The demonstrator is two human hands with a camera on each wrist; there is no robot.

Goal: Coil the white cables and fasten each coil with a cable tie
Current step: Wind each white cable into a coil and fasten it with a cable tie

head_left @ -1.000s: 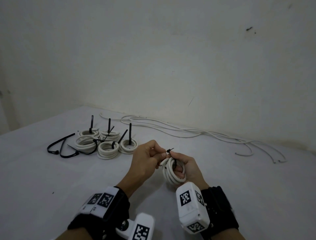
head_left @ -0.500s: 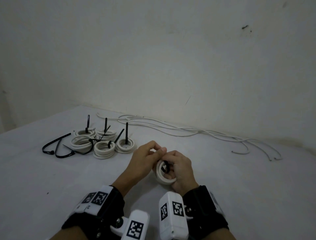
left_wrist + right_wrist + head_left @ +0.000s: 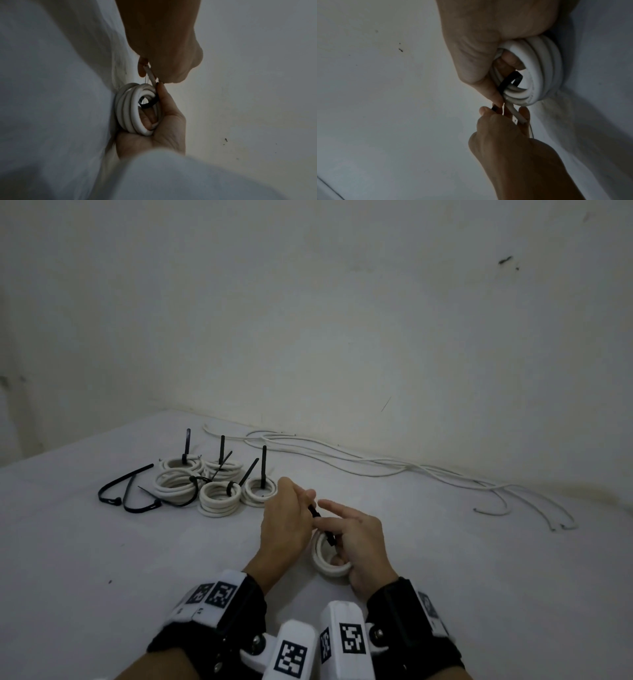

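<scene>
1. White cable coil (image 3: 329, 561) rests on the table (image 3: 102, 559), near centre, gripped by the right hand (image 3: 359, 542).
2. Left hand (image 3: 284, 522) pinches the black cable tie (image 3: 322, 525) looped through it.
3. Tied coils (image 3: 212, 487) lie far left.

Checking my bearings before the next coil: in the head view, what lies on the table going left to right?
Loose black cable ties → finished tied coils → left hand → coil being tied, held by the right hand → uncoiled white cables along the wall.
</scene>
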